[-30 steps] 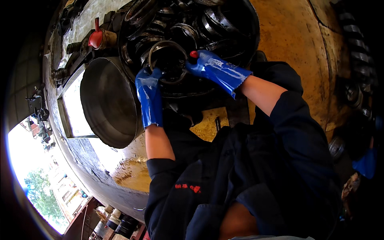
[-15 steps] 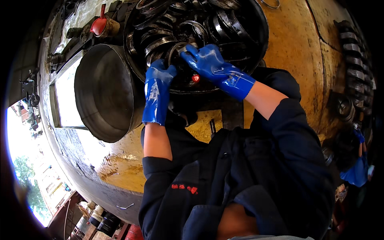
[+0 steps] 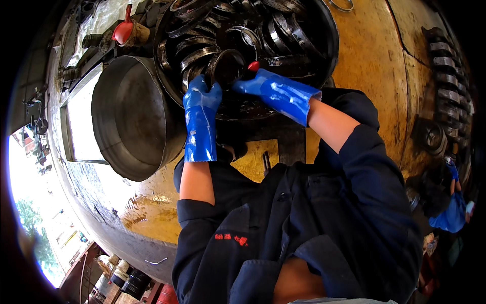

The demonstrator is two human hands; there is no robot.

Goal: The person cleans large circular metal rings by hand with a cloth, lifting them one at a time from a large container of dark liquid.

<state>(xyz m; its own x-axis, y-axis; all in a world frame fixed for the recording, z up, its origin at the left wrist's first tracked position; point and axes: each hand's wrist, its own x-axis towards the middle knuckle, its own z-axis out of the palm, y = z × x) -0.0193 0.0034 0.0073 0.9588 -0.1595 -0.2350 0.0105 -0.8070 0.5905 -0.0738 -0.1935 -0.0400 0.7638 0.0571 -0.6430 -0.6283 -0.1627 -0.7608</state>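
A wide round tub [image 3: 331, 55] stands before me, holding dark, wet metal rings. My left hand [image 3: 201, 96], in a long blue rubber glove, is closed at the lower left edge of one metal ring [image 3: 210, 66], which is tilted so its round opening faces me. Just right of that ring is my right hand [image 3: 255, 85], gloved the same way, its fingers bent toward the ring's lower right side. A tool with a red end [image 3: 253, 66] sticks up out of my right hand; the rest of it is hidden by the glove.
A large empty-looking metal drum [image 3: 134, 116] lies open toward me, left of the tub. Beyond it a red ladle-like scoop [image 3: 123, 31] rests on a small pot. Along the far right stands a row of metal rings [image 3: 448, 76]; a person in blue [image 3: 449, 215] is below it.
My right hand has turned and shifted lower beside the ring, and the red tool end has swung from below the hand to above it. The ring's opening now faces me more fully.
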